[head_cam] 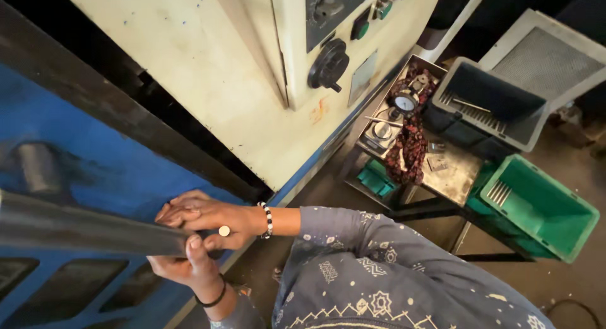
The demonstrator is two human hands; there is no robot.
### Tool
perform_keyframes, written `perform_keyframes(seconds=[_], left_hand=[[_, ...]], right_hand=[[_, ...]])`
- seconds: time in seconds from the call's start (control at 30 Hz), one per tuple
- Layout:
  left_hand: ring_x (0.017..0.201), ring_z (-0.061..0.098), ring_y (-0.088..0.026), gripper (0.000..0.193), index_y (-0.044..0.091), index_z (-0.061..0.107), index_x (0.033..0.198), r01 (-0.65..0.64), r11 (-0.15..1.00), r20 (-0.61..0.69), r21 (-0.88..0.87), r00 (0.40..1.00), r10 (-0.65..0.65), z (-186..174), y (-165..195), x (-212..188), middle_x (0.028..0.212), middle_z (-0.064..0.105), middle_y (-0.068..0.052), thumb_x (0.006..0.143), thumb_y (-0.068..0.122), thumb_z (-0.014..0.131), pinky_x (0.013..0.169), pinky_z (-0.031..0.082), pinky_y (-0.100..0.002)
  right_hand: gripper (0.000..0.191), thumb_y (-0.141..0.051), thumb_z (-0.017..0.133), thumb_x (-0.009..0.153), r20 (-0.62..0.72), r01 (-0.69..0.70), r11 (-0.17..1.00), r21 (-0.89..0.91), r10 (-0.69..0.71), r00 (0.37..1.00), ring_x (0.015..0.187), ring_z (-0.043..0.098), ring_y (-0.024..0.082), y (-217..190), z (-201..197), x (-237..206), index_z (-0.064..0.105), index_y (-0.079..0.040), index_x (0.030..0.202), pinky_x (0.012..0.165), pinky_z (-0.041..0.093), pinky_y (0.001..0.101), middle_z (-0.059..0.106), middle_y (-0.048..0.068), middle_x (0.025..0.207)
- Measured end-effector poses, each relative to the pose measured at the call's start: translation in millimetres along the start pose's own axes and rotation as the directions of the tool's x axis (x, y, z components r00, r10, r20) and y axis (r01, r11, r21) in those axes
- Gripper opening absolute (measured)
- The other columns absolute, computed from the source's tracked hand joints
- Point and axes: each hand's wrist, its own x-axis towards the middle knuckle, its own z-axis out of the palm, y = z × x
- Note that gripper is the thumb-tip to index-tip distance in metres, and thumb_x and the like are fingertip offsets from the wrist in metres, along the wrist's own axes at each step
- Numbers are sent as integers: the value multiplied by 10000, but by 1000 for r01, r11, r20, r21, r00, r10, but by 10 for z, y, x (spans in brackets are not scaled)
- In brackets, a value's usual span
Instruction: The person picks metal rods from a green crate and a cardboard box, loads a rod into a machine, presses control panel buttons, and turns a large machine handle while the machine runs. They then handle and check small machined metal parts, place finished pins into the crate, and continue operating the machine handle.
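A long dark grey metal bar [82, 228] reaches in from the left edge across a blue machine front [95, 152]. Both my hands are closed around its near end. My right hand [205, 218], with a ring and a beaded bracelet, lies over the top of the bar, its fingers pointing left. My left hand [183, 266], with a black band at the wrist, grips from below, thumb pressed up against the bar. A patterned blue-grey sleeve covers my right arm.
A cream machine panel [208, 83] with a black knob [328, 65] and green buttons rises above. To the right stands a metal tray table [448, 174] with a dial gauge [404, 103] and reddish swarf [410, 146]. Beyond it are a grey crate [530, 124] and a green crate [536, 209].
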Motion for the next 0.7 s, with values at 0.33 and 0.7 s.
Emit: perform_keyframes(seconds=[0.33,0.7], left_hand=[[962,684,-246,426,-22,565,1150,2,997,7,75,1000,-3,65,81,108,1023,692,-137,1019,367,678,1149,479,-487],[987,675,-245,435,-34,571,1159,22,997,-16,79,1000,-21,48,75,99,1037,689,-134,1016,360,690,1158,488,-480]], right_hand=[[729,-625,338,1069,-14,8,1000,6,-7,1000,1462,453,282,106,3,-5,589,-3,1356,1286,228,484,555,133,1487],[683,-581,350,1099,-11,13,1000,-25,-13,1000,1461,452,301,109,-1,-1,566,1,1383,1299,238,493,540,129,1497]])
